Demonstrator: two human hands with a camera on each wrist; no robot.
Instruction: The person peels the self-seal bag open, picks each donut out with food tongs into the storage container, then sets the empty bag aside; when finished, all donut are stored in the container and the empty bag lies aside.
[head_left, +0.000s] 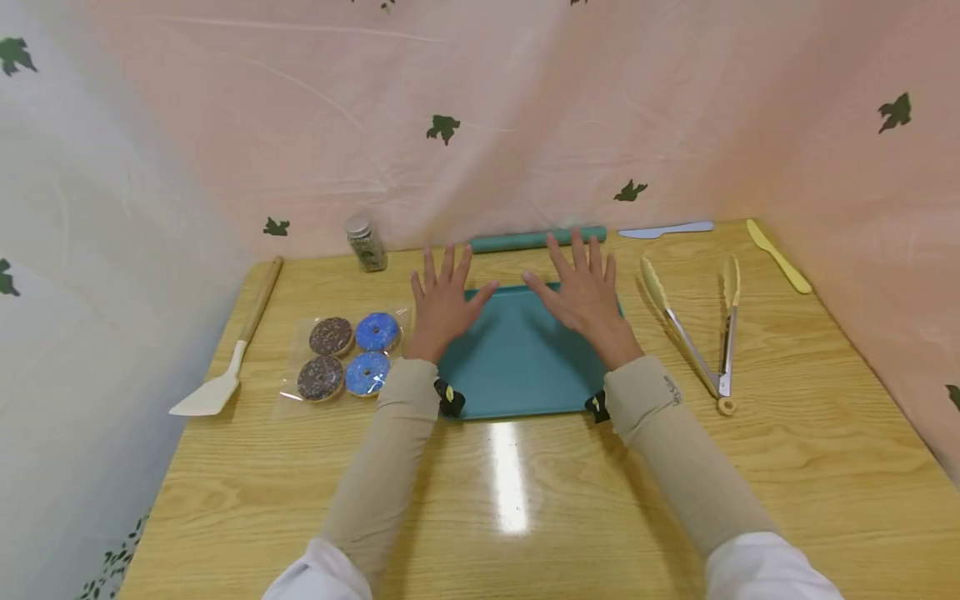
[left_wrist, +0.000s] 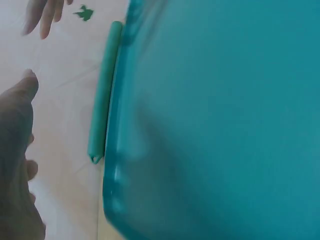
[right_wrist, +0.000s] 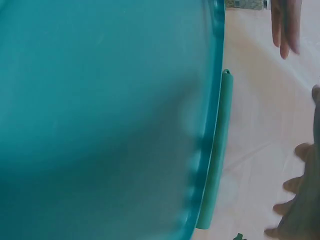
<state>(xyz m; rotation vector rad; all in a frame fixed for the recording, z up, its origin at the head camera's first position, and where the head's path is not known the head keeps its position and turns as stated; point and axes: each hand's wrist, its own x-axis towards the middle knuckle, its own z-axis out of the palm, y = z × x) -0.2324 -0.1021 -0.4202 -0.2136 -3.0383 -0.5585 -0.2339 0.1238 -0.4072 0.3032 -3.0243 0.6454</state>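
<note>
Both hands hover palms down over a teal rectangular tray [head_left: 525, 375], fingers spread. My left hand [head_left: 442, 307] is above the tray's left side, and my right hand [head_left: 587, 304] is above its right side; neither holds anything. Beyond the tray's far edge lies a green rod [head_left: 525, 241], which also shows alongside the tray rim [left_wrist: 112, 150] in the left wrist view. In the right wrist view the same rod [right_wrist: 215, 155] runs beside the tray wall, with the right hand [right_wrist: 302, 195] at the edge of the picture.
Left of the tray, clear packaging holds several doughnuts [head_left: 367, 373], brown and blue. A spatula [head_left: 247, 333] lies farther left, and a seasoning jar [head_left: 367, 244] stands behind. Tongs [head_left: 723, 350], a blue knife [head_left: 666, 230] and a yellow knife [head_left: 780, 257] lie at right. Cloth [head_left: 525, 125] hangs behind.
</note>
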